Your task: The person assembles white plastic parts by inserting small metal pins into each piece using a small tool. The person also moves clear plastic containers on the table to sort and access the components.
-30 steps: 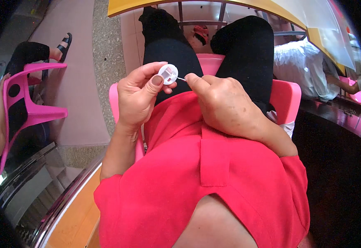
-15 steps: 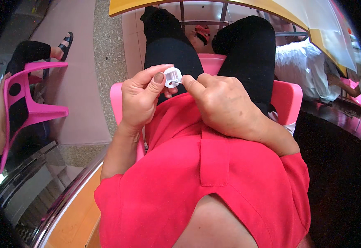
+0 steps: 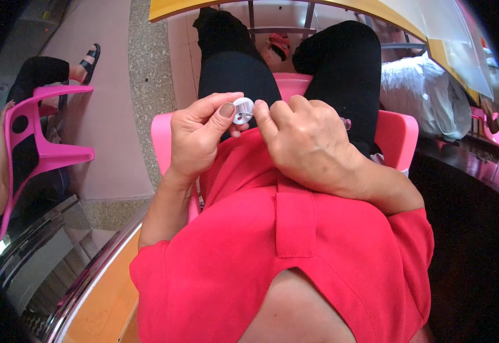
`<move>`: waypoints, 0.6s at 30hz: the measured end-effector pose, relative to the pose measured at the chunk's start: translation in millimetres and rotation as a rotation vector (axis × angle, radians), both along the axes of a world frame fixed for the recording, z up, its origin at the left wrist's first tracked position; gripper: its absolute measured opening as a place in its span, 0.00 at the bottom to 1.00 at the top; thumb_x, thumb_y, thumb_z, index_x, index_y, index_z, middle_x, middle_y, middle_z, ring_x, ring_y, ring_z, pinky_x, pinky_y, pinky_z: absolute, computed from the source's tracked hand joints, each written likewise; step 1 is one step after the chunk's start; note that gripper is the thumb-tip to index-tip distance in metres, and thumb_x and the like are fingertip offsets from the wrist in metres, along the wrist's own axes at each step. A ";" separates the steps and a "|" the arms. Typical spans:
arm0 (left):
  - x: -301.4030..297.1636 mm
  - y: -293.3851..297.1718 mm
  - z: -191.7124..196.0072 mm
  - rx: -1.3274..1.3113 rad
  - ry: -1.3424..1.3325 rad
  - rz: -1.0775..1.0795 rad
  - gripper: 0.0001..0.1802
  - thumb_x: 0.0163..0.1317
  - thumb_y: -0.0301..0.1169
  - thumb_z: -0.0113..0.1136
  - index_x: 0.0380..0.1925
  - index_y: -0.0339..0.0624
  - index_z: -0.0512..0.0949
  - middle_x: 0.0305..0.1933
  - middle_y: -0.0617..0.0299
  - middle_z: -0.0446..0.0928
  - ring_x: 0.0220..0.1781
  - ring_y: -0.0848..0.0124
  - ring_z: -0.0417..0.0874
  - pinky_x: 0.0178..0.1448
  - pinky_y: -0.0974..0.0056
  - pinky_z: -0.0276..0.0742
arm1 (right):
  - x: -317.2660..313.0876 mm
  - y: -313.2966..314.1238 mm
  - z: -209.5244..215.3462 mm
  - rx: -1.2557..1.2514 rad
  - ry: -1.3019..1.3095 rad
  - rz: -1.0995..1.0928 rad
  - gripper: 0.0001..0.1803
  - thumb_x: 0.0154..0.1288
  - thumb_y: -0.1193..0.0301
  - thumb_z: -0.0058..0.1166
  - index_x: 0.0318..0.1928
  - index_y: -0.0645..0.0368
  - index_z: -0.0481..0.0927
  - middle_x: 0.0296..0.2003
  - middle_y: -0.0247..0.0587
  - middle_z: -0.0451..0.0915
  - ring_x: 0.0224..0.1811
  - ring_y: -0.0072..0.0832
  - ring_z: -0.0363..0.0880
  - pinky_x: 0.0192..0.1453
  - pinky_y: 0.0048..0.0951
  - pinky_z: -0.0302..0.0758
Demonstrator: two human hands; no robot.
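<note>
Above my lap, my left hand (image 3: 201, 123) pinches a small round white plastic piece (image 3: 242, 104) between thumb and fingers. Its recessed face, with a small dark hole, is turned partly toward my right hand. My right hand (image 3: 306, 140) is closed around what looks like a small screwdriver (image 3: 347, 123); a clear rounded handle end pokes out on the far side of the fist. The tool's thin metal shaft (image 3: 248, 115) comes out by the index finger and meets the lower part of the white piece. Most of the handle is hidden in my palm.
A yellow-edged table (image 3: 398, 28) stands ahead of my knees. I sit on a pink chair (image 3: 395, 140). To the right lies a large white plastic bag (image 3: 423, 97). Another person sits on a pink chair (image 3: 46, 148) at the left, beside a glass-and-metal surface (image 3: 61, 257).
The white piece has tilted and shifted slightly right. My right hand has rolled over a little, bringing the clear handle end into sight.
</note>
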State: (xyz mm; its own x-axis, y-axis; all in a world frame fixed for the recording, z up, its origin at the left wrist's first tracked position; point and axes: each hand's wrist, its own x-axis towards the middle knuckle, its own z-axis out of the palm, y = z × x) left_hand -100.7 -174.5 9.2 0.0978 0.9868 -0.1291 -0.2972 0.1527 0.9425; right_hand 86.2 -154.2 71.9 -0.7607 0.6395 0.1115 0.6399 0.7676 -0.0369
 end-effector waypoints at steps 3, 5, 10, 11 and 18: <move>1.5 -1.4 1.0 -0.019 -0.023 0.019 0.11 0.67 0.27 0.55 0.45 0.33 0.80 0.35 0.58 0.82 0.32 0.76 0.81 0.35 0.73 0.78 | -1.3 -0.1 0.9 0.023 -0.045 0.039 0.19 0.55 0.72 0.53 0.46 0.70 0.78 0.24 0.38 0.73 0.26 0.26 0.74 0.25 0.27 0.72; 3.0 -1.4 1.5 -0.023 -0.031 0.027 0.11 0.66 0.26 0.55 0.45 0.32 0.80 0.35 0.57 0.82 0.32 0.76 0.81 0.35 0.73 0.79 | -1.9 -0.5 1.5 0.072 -0.087 0.068 0.17 0.56 0.72 0.52 0.43 0.72 0.78 0.23 0.38 0.73 0.26 0.25 0.74 0.24 0.25 0.72; 5.5 -2.5 3.0 -0.026 0.052 0.047 0.10 0.66 0.25 0.56 0.43 0.32 0.80 0.33 0.58 0.82 0.30 0.77 0.80 0.35 0.74 0.78 | -1.4 6.1 0.2 0.040 -0.127 0.144 0.13 0.55 0.73 0.51 0.37 0.71 0.78 0.21 0.38 0.73 0.23 0.26 0.75 0.22 0.24 0.71; 5.4 -2.6 3.1 -0.026 0.053 0.046 0.10 0.66 0.25 0.56 0.43 0.32 0.80 0.33 0.58 0.82 0.30 0.77 0.80 0.35 0.74 0.78 | -1.3 7.9 1.3 0.012 -0.148 0.173 0.11 0.55 0.73 0.51 0.35 0.70 0.78 0.21 0.39 0.73 0.22 0.27 0.75 0.21 0.25 0.72; 9.3 -4.2 2.8 -0.020 0.208 -0.013 0.08 0.65 0.24 0.56 0.41 0.31 0.80 0.31 0.61 0.81 0.28 0.79 0.78 0.33 0.75 0.76 | 3.9 21.9 12.5 -0.127 -0.146 0.328 0.10 0.54 0.74 0.52 0.32 0.71 0.79 0.23 0.44 0.77 0.25 0.31 0.80 0.23 0.29 0.76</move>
State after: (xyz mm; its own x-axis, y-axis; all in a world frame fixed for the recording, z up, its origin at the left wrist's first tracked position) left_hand -91.4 -178.7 12.0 0.0798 0.9826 -0.1675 -0.0947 0.1748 0.9800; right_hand 90.2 -132.3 84.4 -0.9292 0.3613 -0.0774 0.3666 0.9276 -0.0713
